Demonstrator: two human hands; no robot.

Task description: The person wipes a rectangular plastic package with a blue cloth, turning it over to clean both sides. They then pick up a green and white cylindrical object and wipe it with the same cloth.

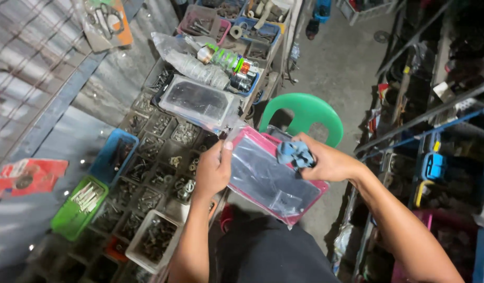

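Hands w/ pink tray; bench of bolt bins, green stool, concrete floor.

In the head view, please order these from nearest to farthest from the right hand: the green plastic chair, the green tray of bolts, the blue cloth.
1. Blue cloth, gripped in the right hand.
2. Green plastic chair, just above the hand.
3. Green tray of bolts, far left on the parts table.

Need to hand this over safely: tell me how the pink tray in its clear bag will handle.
The pink tray probably stays stiff, since it holds flat between left hand and right hand. Its glossy plastic wrap looks slippery. It seems light, held by the edges alone.
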